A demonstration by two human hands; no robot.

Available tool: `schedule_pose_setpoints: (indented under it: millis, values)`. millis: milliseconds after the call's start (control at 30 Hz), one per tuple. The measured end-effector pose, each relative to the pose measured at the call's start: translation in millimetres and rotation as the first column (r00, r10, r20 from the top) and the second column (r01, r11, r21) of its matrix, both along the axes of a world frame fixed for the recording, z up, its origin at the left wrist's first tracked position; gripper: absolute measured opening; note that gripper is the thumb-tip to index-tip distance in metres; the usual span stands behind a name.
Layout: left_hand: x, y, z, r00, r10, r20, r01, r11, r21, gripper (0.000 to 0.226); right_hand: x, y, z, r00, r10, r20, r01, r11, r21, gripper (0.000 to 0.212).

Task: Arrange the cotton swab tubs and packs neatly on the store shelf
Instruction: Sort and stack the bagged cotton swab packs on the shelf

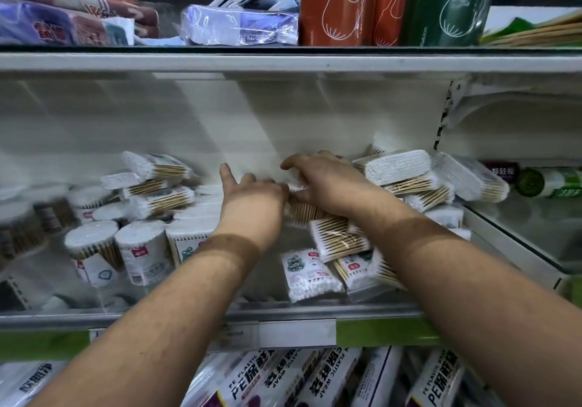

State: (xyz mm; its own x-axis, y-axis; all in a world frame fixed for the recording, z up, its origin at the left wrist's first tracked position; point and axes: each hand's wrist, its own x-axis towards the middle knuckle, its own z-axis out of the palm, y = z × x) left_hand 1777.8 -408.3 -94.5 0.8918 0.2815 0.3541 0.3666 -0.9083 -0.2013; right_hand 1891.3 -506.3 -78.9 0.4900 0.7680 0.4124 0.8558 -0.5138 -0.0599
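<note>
Both my hands reach deep into the middle shelf [283, 315]. My right hand [324, 183] curls its fingers over a flat pack of wooden-stick cotton swabs [302, 209] in the middle of the heap. My left hand [252, 198] lies beside it with the thumb raised and the fingers bent toward the same pack; their tips are hidden. Round cotton swab tubs [91, 246] stand at the left front. Flat swab packs [400, 167] are piled at the right, and more lie loose at the front [310, 272].
A clear divider [510, 243] bounds the swab section on the right, with green rolls [548, 181] beyond it. The shelf above carries orange and green bag rolls [333, 3] and wrapped cloths [63, 19]. Plastic wrap boxes [271, 381] fill the shelf below.
</note>
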Motion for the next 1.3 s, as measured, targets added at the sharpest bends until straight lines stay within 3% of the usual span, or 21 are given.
schedule_pose_setpoints:
  millis: [167, 233, 400, 567, 700, 733, 900, 967, 1033, 1167, 1233, 1300]
  values:
    - [3.0, 17.4, 1.1, 0.934, -0.129, 0.332, 0.116, 0.991, 0.060, 0.038, 9.0, -1.8, 2.6, 0.994, 0.044, -0.099, -0.018, 0.967, 0.252, 0.036]
    - [0.7, 21.5, 5.9, 0.852, -0.180, 0.492, 0.217, 0.976, -0.018, 0.043, 9.5, -1.4, 4.5, 0.989, 0.054, -0.135, 0.002, 0.924, 0.382, 0.030]
    - [-1.9, 19.7, 12.3, 0.695, -0.053, 0.717, 0.410, 0.848, -0.335, 0.033, 1.7, -0.9, 14.3, 0.965, 0.102, -0.241, 0.056, 0.819, 0.571, 0.030]
    - [-6.1, 18.6, 17.5, 0.704, 0.133, 0.697, 0.514, 0.582, -0.630, 0.025, -11.4, -6.5, 30.8, 0.911, 0.320, -0.261, -0.111, 0.799, 0.590, 0.028]
    - [-15.9, 6.0, 19.8, 0.744, 0.283, 0.605, 0.600, 0.114, -0.792, 0.035, -23.5, -6.2, 38.9, 0.851, 0.427, -0.307, -0.106, 0.711, 0.695, 0.025]
    - [-18.2, 4.1, 18.4, 0.742, 0.281, 0.608, 0.617, 0.066, -0.784, 0.040, -26.0, -4.9, 38.4, 0.838, 0.438, -0.326, -0.083, 0.693, 0.716, 0.025]
    - [-27.2, 1.4, -1.5, 0.712, 0.307, 0.631, 0.604, 0.191, -0.774, 0.040, -37.6, -12.8, 19.2, 0.837, 0.335, -0.432, 0.058, 0.732, 0.679, 0.034]
    - [-32.0, -0.7, -8.4, 0.689, 0.365, 0.626, 0.611, 0.172, -0.773, 0.048, -48.2, -23.8, 6.9, 0.886, 0.241, -0.395, 0.113, 0.716, 0.689, 0.032]
    - [-35.3, -4.7, -10.8, 0.654, 0.394, 0.646, 0.614, 0.222, -0.757, 0.055, -61.7, -33.3, -4.3, 0.922, 0.176, -0.344, 0.106, 0.740, 0.664, 0.032]
    - [-42.7, -6.8, -8.7, 0.646, 0.293, 0.705, 0.547, 0.467, -0.695, 0.040, -78.0, -46.8, -11.2, 0.947, 0.092, -0.307, 0.090, 0.843, 0.530, 0.023]
    - [-44.5, -3.1, -11.3, 0.668, 0.221, 0.710, 0.539, 0.515, -0.667, 0.038, -80.8, -51.9, -10.4, 0.948, 0.076, -0.308, 0.077, 0.886, 0.457, 0.017]
    - [-43.1, 3.0, -16.7, 0.685, 0.193, 0.703, 0.545, 0.504, -0.670, 0.035, -82.8, -53.3, -13.5, 0.943, 0.077, -0.325, 0.059, 0.919, 0.390, 0.015]
